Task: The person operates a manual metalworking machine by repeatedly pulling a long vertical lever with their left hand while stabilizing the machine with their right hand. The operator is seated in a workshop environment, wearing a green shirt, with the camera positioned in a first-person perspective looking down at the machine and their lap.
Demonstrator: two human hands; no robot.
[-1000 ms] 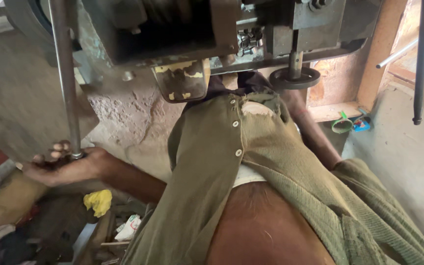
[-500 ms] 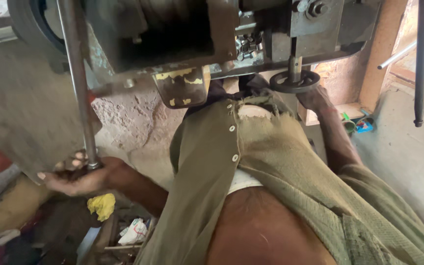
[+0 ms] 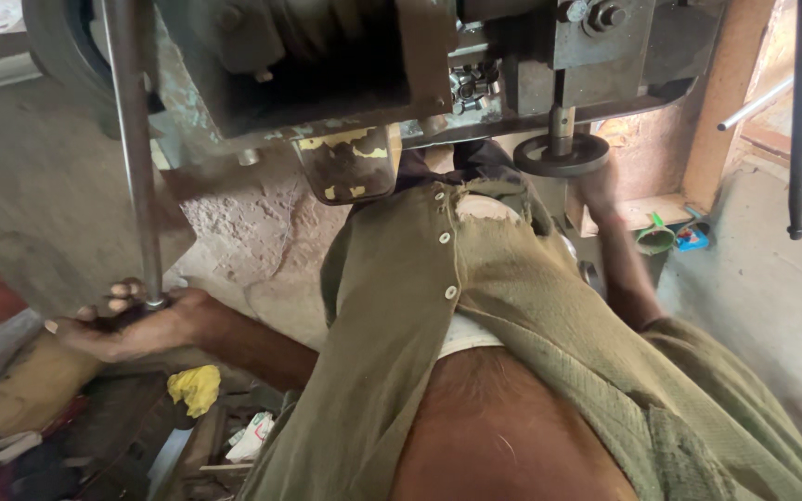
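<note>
Lever rod in left hand, grip perhaps closed.

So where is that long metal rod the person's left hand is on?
In the head view, the metal rod stands upright at the left, running down from the machine to the left hand, above the yellow rag.

My olive-green shirt with white buttons is hanging open under the grey-green machine, whose plate is showing chipped yellow paint. A yellow rag is lying below my left hand, beside the grey steel rod.
</note>
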